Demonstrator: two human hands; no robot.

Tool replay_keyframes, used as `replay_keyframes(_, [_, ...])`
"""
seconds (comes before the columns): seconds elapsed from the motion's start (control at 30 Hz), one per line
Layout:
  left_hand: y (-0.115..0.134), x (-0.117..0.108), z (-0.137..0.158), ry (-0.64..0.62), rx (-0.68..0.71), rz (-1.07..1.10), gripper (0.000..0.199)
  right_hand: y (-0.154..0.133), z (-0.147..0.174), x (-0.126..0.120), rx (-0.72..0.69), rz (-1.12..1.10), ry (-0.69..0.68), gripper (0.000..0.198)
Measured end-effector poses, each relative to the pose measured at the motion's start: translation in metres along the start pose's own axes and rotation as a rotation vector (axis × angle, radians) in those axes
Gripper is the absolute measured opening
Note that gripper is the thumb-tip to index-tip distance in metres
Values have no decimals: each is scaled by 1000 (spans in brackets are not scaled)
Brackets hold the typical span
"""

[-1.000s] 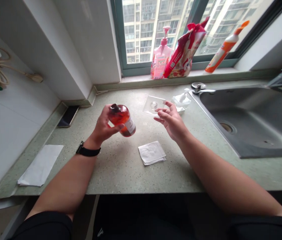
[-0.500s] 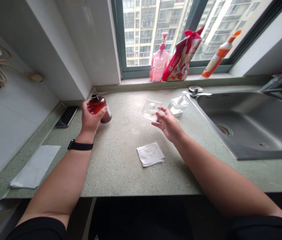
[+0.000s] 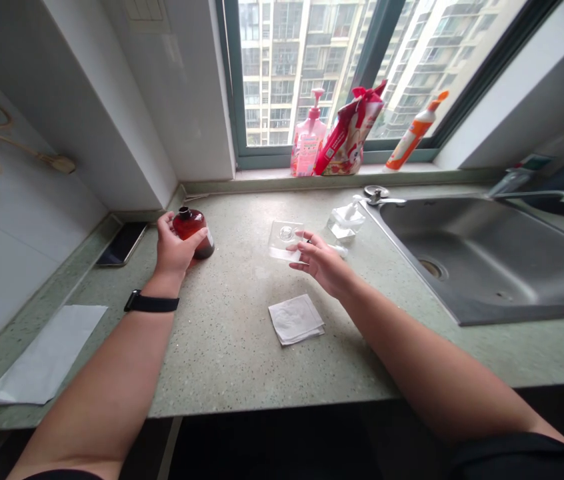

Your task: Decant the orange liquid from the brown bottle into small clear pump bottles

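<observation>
My left hand is wrapped around a round-shouldered amber bottle with a dark, uncapped neck, thumb across the near side and fingers behind. It sits at the left of the speckled pale-green tabletop, beside the black phone; I'd judge I grasp it low on the body to steady it and leave the mouth clear. My right hand curves around the right side of a clear, square container with a round opening on top, near the middle of the tabletop. The fingers overlap its edge, likely to stop it sliding, but I cannot tell how firmly they close.

Just behind that hand stands a clear, faceted pump bottle. The folded white paper square lies in front, perhaps handy for drips.

The amber bottle carries a white label, turned too far away to read. On the sill, the pink pump bottle and the red printed bag show print and pictures, but the lettering is too small for me; I can make out no brand.
</observation>
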State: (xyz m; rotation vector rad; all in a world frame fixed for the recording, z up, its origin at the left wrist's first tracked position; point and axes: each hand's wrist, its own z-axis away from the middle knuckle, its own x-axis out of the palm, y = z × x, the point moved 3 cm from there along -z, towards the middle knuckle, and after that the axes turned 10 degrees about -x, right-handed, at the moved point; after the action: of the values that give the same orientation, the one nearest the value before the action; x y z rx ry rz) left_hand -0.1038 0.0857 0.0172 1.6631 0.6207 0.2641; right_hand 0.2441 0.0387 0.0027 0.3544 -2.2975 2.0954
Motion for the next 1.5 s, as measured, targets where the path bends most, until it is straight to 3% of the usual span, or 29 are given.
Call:
replay_keyframes(0.1, [23,-10,14,103,306,-110,90,-1,3,5,48,-58,-37,61])
replay_keyframes(0.17, [41,-12,32,112,540,-134,78,0,6,10,82,-96,-80,58])
replay_keyframes(0.2, [49,-10,43,50,624,-129,73,0,7,12,98,-112,-107,57])
replay_keyframes(0.27, [58,3,67,-205,699,-108,70,0,10,16,120,-132,-159,55])
replay_keyframes(0.37, [56,28,100,-517,620,-131,87,-3,13,19,109,-141,-203,57])
replay_keyframes(0.47, [47,46,120,-657,468,-122,92,-5,13,20,60,-146,-229,60])
replay_keyframes(0.57, [42,54,125,-711,366,-86,79,-5,13,22,38,-104,-257,63])
replay_keyframes(0.7, [40,51,117,-658,336,-41,71,-10,10,15,-51,94,-241,64])
replay_keyframes(0.87, [36,47,108,-554,385,-90,73,-48,0,-41,-441,772,177,42])
replay_keyframes(0.93, [34,47,107,-525,417,-132,73,-55,-5,-64,-428,1042,214,30])
replay_keyframes(1.03, [32,48,108,-499,437,-171,73,-51,-12,-89,-274,1264,161,24])
replay_keyframes(1.27, [30,48,107,-481,460,-213,72,-31,-16,-110,-62,1368,-16,28])
replay_keyframes(1.4, [30,48,106,-478,475,-223,71,-34,-19,-113,-77,1348,3,21])
replay_keyframes(1.5, [30,47,106,-466,482,-241,70,-44,-18,-108,-162,1258,53,20])
